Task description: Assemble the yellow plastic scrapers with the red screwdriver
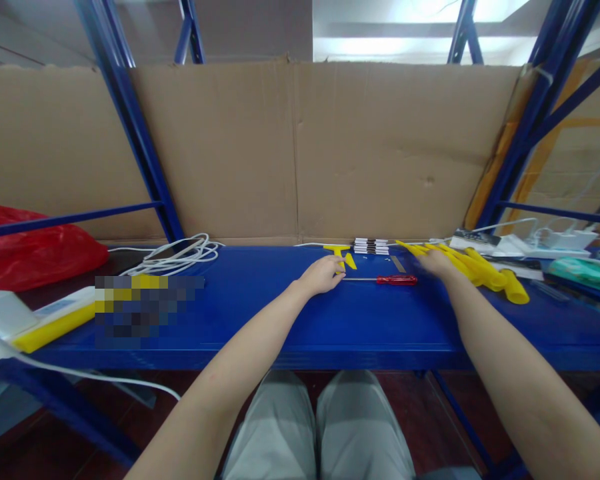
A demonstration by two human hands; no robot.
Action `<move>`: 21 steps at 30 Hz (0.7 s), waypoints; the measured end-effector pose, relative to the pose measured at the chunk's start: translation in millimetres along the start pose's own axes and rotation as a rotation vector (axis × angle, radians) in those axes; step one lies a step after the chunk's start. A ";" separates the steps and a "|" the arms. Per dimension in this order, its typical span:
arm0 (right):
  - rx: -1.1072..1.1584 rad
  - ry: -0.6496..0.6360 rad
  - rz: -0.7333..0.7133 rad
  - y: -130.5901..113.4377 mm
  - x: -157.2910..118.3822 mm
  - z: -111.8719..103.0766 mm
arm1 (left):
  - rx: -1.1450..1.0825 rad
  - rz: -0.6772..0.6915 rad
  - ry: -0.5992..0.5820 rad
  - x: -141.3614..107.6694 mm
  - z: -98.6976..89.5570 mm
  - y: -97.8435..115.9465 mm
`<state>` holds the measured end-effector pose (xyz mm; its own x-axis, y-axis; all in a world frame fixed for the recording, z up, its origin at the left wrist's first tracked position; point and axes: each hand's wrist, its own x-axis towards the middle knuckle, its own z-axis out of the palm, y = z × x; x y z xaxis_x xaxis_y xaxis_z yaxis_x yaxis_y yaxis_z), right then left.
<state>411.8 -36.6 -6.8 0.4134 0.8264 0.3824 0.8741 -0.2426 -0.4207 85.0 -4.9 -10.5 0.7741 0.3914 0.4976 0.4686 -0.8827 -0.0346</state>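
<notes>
My left hand is closed at the middle of the blue table, its fingers on a small yellow piece. Another small yellow piece lies just right of those fingertips. A screwdriver with a red handle lies between my two hands, its shaft pointing left. My right hand reaches over the left part of a pile of long yellow parts; its fingers are too hidden to tell whether they grip one. A stack of small white and dark pieces stands near the back edge, with a thin flat strip beside it.
At the left are a coiled white cable, a red plastic bag and a white and yellow object. White adapters and a green packet lie at the right. Cardboard and blue posts stand behind the table.
</notes>
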 end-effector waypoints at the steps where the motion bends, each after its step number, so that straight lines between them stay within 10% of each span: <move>1: 0.055 0.005 0.039 -1.2 -0.2 -1.0 | -0.001 0.002 0.008 0.0 0.0 0.1; 12: 0.902 0.086 0.442 -40.3 -16.2 -25.6 | -0.053 -0.003 0.078 0.9 -6.4 2.5; 21: 1.122 0.071 0.003 -122.5 -55.0 -11.8 | -0.498 -0.394 0.322 9.2 -14.0 -10.2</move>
<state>285.0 -58.3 33.3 0.4604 0.7868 0.4111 0.1637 0.3799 -0.9104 81.4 4.0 6.6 0.3872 0.6772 0.6256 0.3777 -0.7356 0.5624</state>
